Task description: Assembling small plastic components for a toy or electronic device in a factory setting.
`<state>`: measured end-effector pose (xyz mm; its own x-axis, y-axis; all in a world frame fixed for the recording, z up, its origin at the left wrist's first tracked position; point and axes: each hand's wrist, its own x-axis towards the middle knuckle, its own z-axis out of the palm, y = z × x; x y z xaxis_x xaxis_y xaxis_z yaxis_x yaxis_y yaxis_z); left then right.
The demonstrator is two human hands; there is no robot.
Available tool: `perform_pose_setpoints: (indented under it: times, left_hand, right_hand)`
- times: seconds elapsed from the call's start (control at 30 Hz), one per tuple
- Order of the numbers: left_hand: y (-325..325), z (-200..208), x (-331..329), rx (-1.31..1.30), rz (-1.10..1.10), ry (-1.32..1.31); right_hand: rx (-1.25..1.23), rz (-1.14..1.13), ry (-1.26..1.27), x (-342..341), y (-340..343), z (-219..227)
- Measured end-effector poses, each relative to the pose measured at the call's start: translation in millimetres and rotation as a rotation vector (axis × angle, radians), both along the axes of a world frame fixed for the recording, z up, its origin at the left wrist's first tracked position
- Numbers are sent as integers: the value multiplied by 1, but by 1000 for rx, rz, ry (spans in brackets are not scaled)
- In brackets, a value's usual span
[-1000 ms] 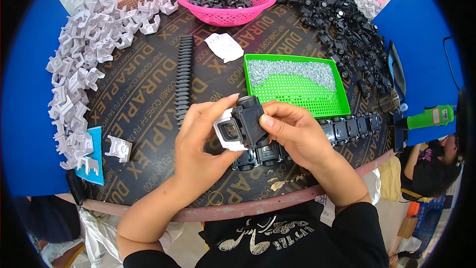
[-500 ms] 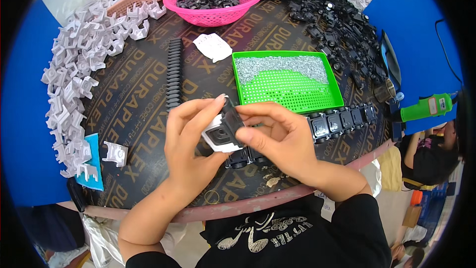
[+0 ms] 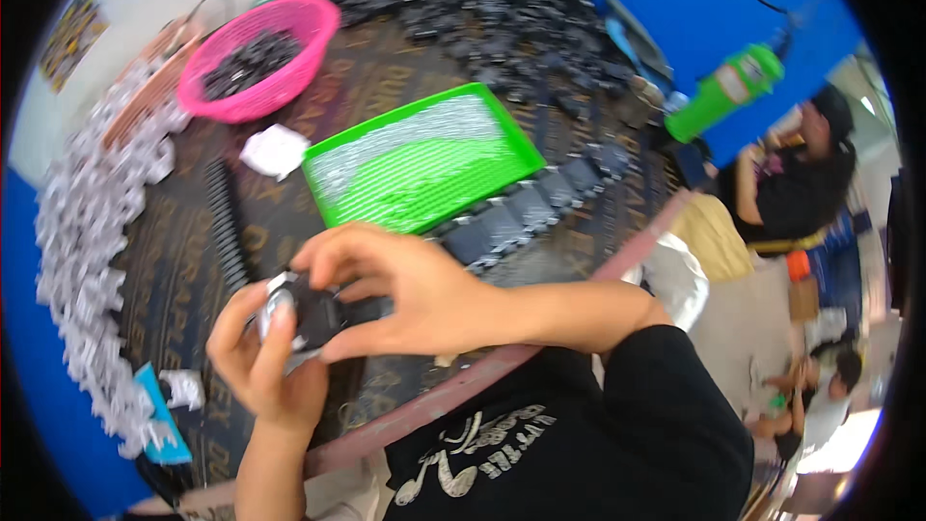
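Between my two hands is a small black-and-white plastic assembly (image 3: 316, 316), blurred by motion. My left hand (image 3: 258, 357) holds its white side, with the thumb and fingers closed round it. From the other side, the thumb and fingers of my right hand (image 3: 400, 280) grip the black part. Behind my right hand lies a row of black plastic units (image 3: 526, 210), partly hidden by it. A ribbed line of black pieces (image 3: 225, 222) stretches away beyond my left hand. One loose white bracket (image 3: 183, 389) rests beside a blue sheet (image 3: 166, 417) at the left.
A green perforated tray (image 3: 424, 201) holds many small silvery pieces. Farther back stands a pink basket (image 3: 313, 34) of black parts. White brackets (image 3: 82, 260) are heaped left, black parts (image 3: 482, 10) at the back. White paper (image 3: 274, 151), a green power screwdriver (image 3: 728, 92) and a seated person (image 3: 796, 174) also show.
The whole view has swung, so the table appears tilted and shifted left, with more of the room at right visible. Both hands still hold the black-and-white assembly, now farther left in view.
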<state>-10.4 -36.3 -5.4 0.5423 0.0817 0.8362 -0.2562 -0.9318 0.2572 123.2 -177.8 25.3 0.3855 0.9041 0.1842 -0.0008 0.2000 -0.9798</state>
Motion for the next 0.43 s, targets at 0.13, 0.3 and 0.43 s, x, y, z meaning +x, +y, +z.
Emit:
perform_pose_setpoints:
  times: [0.13,0.3,0.43]
  left_hand:
    - [-13,4,1,-159,-81,113]
    - [-4,27,-4,-423,138,466]
    - [16,39,-23,-664,204,819]
  right_hand:
    - [-39,-49,-315,7,-40,29]
    - [-432,-634,-660,26,-169,57]
    - [-1147,-1096,-914,87,-274,27]
